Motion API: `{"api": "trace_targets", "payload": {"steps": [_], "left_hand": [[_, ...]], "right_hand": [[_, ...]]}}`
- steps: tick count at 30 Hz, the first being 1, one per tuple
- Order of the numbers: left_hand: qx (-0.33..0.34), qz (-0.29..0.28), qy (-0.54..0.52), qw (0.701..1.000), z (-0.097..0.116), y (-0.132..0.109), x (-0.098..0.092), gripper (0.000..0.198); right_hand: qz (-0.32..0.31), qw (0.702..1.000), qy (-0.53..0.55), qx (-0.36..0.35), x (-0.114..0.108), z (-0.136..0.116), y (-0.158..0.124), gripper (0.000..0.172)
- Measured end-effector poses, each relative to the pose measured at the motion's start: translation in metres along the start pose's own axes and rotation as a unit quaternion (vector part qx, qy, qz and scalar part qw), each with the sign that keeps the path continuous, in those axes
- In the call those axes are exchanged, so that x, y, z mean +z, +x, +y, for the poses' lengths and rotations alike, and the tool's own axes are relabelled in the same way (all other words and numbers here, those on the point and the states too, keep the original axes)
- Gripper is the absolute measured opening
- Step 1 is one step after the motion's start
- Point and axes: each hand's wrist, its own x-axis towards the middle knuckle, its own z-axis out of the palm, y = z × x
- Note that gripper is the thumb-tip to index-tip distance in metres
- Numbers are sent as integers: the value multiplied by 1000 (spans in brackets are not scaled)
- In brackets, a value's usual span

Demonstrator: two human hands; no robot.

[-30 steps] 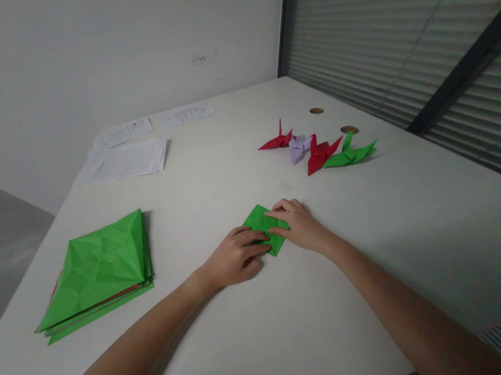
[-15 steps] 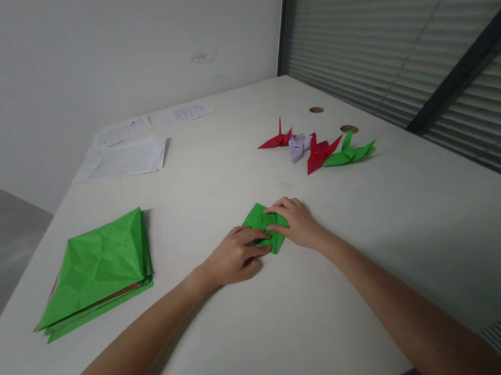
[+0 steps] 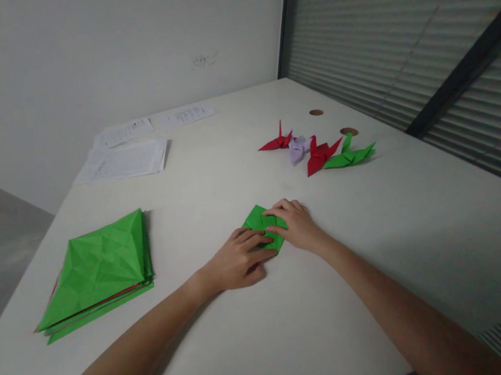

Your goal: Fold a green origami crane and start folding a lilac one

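Note:
A small folded green paper [image 3: 257,220] lies flat on the white table [image 3: 267,339] in front of me. My left hand [image 3: 238,262] rests on its near left part, fingers bunched together and pressing the paper down. My right hand [image 3: 297,226] covers its right corner, fingertips pinched onto a fold. Both hands hide the paper's near half.
A stack of creased green and red sheets [image 3: 97,267] lies at the left. Finished paper cranes, red [image 3: 277,141], lilac [image 3: 298,148], red [image 3: 320,154] and green [image 3: 349,154], stand at the right rear. White printed sheets [image 3: 124,160] lie at the far end. Window blinds [image 3: 423,40] run along the right.
My left hand's fingers have crept a little further over the green paper; the right hand stays put. The paper has not shifted.

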Motion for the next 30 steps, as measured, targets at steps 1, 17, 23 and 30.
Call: {"api": "trace_targets", "payload": {"steps": [1,17,23,30], "left_hand": [[-6,2,-8,1000,1,0,0,36],[-120,70,9,990,0,-1,5,34],[-194,76,107,972,4,1,2,46],[-224,71,83,969,0,0,7,37]], "right_hand": [[-1,1000,-3,-3,-1,-1,0,31],[-31,995,26,-94,-16,-9,2,26],[-62,992,41,-99,-21,-11,-1,24],[-81,980,98,-156,-17,-12,-2,23]]}}
